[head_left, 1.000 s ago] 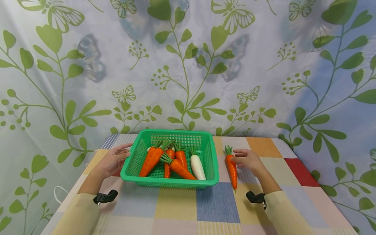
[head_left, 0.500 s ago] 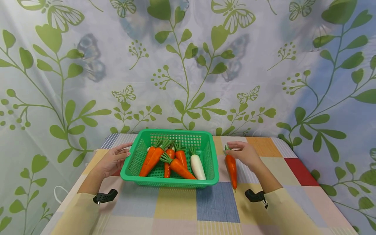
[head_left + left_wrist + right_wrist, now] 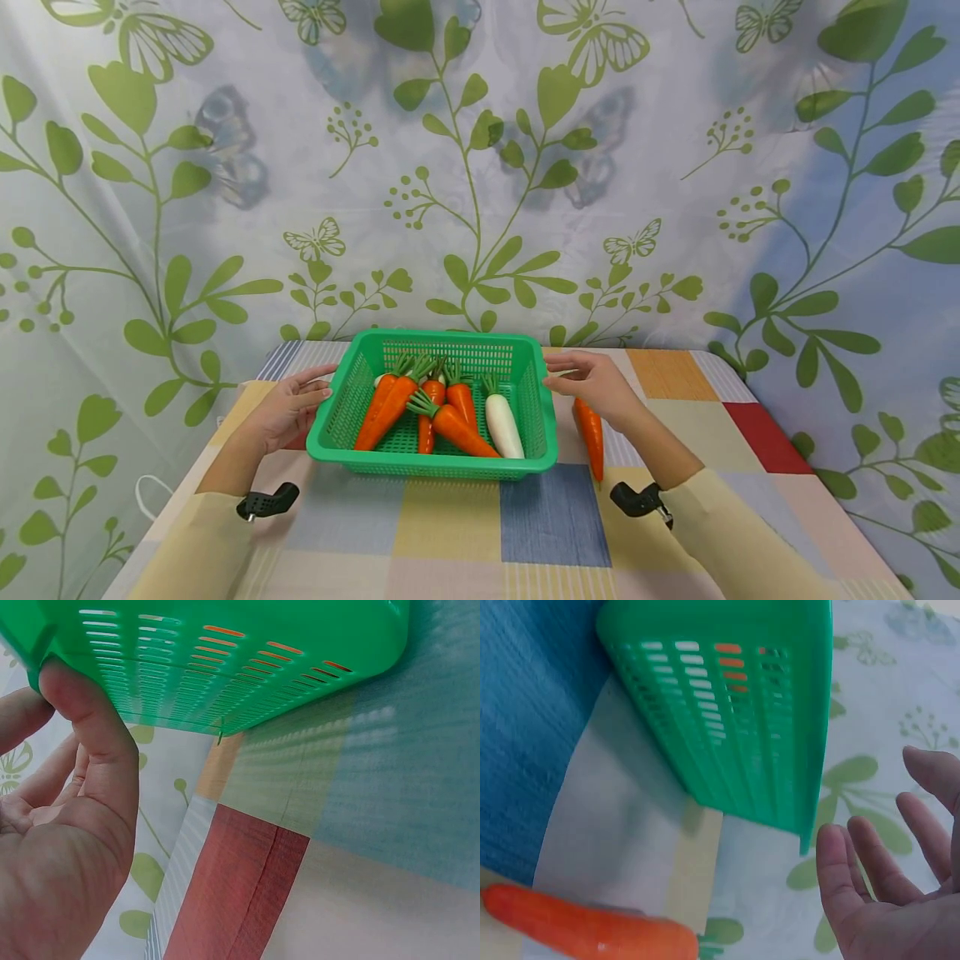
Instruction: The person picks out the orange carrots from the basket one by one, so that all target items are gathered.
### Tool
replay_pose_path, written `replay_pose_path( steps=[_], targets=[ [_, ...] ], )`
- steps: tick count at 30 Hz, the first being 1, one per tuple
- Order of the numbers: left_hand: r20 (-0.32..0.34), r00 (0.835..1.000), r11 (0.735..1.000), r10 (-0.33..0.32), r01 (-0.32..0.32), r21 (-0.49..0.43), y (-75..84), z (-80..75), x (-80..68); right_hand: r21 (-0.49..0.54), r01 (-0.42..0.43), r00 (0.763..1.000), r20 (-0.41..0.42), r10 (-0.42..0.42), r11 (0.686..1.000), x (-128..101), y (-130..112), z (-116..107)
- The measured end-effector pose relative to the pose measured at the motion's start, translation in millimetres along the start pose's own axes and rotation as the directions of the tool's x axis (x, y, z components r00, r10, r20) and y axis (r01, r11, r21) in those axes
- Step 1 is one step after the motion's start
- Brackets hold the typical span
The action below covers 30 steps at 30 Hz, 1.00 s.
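Since the earlier frame, our right hand left the loose carrot on the bench and neared the basket, fingers apart. Our left hand touched its left rim, fingers relaxed. Next, we judged, a two-sided grip.

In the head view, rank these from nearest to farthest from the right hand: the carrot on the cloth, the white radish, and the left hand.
From the right hand:
1. Carrot on the cloth, just below the hand, outside the basket's right wall.
2. White radish, inside the green basket, on its right side.
3. Left hand, across the basket, at its left rim.
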<state>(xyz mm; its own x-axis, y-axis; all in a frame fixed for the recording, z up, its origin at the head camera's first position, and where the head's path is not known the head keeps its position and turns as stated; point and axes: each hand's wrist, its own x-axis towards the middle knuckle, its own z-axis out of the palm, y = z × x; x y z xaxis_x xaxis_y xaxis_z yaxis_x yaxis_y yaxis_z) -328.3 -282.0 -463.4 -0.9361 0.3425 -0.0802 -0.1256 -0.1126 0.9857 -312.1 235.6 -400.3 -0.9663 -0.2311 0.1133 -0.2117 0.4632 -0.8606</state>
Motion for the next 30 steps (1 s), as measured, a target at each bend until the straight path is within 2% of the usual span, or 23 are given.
replay_pose_path(
  steps=[16,21,30],
  targets=[
    [0.009,1.000,1.000,0.013,-0.013,-0.003,-1.4,-0.4,0.0,0.044,0.070,0.990,0.117,-0.074,0.997,6.9,-29.9,43.1],
    [0.007,1.000,1.000,0.014,-0.014,-0.009,-2.7,-0.7,0.6,0.081,0.039,0.984,0.170,-0.052,0.996,6.9,-36.7,57.2],
    [0.008,1.000,1.000,0.022,-0.022,-0.017,-3.2,-0.4,-0.2,0.121,-0.024,0.980,0.199,-0.001,0.992,7.0,-42.6,83.0]
  ],
)
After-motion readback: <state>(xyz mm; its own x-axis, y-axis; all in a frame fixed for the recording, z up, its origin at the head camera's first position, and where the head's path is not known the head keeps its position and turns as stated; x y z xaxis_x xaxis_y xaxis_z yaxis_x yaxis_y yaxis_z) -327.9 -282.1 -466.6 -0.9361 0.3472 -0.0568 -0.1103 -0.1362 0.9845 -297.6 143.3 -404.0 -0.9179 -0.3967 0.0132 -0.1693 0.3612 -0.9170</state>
